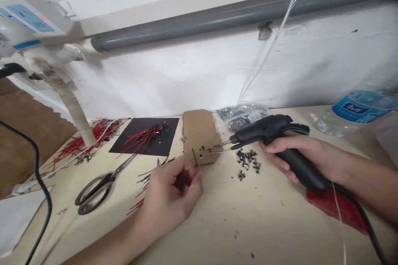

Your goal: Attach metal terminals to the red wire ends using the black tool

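Note:
My right hand [300, 153] is wrapped round the grip of a black soldering gun [264, 128], whose tip points left over a piece of brown cardboard [199, 126]. Pinched in my left hand [177, 190] is a short red wire [199, 165], its upper end at a tiny dark part on the cardboard's near edge. A dark wire stands beside it. The tip is close to that part; whether they touch I cannot tell. Small metal-and-black parts [247, 159] lie in a loose pile below the gun. Red and black wires [143, 192] lie partly hidden behind my left hand.
Scissors [99, 188] lie at the left. Red wires rest on a black sheet [124, 147], with more wires [90, 136] heaped by a ribbed hose [73, 107]. At the back are a plastic bag of parts [242, 116] and a water bottle [357, 109]. A black cable [362, 211] trails from the gun.

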`<state>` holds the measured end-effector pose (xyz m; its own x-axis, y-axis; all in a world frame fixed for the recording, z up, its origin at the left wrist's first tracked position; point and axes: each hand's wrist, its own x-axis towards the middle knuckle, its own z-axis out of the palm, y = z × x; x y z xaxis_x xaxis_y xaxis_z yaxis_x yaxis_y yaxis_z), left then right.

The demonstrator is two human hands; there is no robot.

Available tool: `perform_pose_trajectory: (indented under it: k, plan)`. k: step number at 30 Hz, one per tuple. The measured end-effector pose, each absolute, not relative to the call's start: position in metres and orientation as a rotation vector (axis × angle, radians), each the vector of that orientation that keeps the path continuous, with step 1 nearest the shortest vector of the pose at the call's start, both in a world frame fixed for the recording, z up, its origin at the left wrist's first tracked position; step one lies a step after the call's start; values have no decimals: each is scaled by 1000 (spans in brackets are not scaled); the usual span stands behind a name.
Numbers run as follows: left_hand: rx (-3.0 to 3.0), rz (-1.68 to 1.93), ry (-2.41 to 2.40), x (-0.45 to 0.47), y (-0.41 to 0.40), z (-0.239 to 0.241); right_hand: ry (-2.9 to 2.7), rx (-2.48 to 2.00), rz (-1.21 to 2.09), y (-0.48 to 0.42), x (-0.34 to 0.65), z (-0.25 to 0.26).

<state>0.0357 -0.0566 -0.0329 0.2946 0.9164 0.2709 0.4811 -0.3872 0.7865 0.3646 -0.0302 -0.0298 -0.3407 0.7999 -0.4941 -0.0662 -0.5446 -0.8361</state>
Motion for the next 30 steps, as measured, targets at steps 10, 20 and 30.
perform_pose_trajectory:
  k: [10, 20, 30]
  plan:
    - [2008, 953, 1257, 35, -59, -30, -974, -1139, 1958, -32, 367, -23]
    - [2027, 952, 1235, 37, -59, -31, -1085, -1022, 2017, -34, 369, -23]
    - [2085, 926, 1174, 37, -60, -31, -1136, -1017, 2023, -35, 370, -27]
